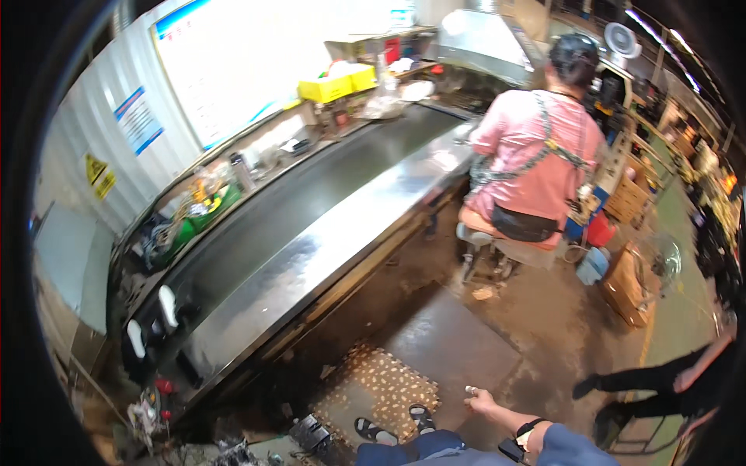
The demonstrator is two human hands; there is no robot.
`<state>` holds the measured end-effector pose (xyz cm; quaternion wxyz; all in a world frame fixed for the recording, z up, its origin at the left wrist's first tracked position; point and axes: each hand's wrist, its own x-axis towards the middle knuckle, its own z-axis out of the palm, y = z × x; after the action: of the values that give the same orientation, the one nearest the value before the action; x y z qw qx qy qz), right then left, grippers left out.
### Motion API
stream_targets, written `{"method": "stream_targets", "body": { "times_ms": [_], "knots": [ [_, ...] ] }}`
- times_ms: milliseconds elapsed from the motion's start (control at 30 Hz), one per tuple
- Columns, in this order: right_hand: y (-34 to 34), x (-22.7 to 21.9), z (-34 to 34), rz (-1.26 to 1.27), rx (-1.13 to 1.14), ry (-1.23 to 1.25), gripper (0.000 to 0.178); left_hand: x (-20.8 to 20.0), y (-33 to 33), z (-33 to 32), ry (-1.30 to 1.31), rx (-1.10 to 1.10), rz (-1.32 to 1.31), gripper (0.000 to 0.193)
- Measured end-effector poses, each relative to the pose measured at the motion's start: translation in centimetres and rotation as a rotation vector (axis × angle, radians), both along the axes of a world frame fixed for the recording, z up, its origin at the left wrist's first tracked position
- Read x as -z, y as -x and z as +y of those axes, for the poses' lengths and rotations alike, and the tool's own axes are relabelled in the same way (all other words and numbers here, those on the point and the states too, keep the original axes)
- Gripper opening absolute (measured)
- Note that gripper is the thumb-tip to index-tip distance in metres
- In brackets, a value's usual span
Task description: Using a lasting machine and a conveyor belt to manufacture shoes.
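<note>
Head view showed the right hand point(483, 403) low over the floor point(458, 342), its fingers pinched around a small pale object point(469, 390); the left hand was out of sight. A seated person in pink point(536, 155) worked at the long steel surface point(326, 248).
</note>
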<state>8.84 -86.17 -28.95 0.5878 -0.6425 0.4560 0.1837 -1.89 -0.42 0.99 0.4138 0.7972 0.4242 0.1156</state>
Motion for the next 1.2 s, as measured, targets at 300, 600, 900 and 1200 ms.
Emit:
{"method": "stream_targets", "body": {
  "times_ms": [300, 600, 900, 1200],
  "knots": [
    [-16.3, -2.9, 8.1, -0.241, -0.336, -0.213, 0.064, 2.2, -2.8, 2.6, -0.319, -0.759, -0.068, 0.072],
    [-31.8, -15.9, 27.4, -0.676, -0.958, -0.235, 0.061, -4.9, -10.1, -13.3, -0.103, -0.394, -0.701, 0.049],
    [-37.7, -28.1, 41.3, -0.397, -0.854, -1.287, 0.078, -6.2, -22.2, -27.1, 0.816, 0.014, -0.606, 0.063],
    [-51.4, -29.7, 30.7, -0.578, -0.573, -0.429, 0.055, 3.8, -40.2, -26.7, 1.400, -0.100, -0.282, 0.050]
  ]
}}
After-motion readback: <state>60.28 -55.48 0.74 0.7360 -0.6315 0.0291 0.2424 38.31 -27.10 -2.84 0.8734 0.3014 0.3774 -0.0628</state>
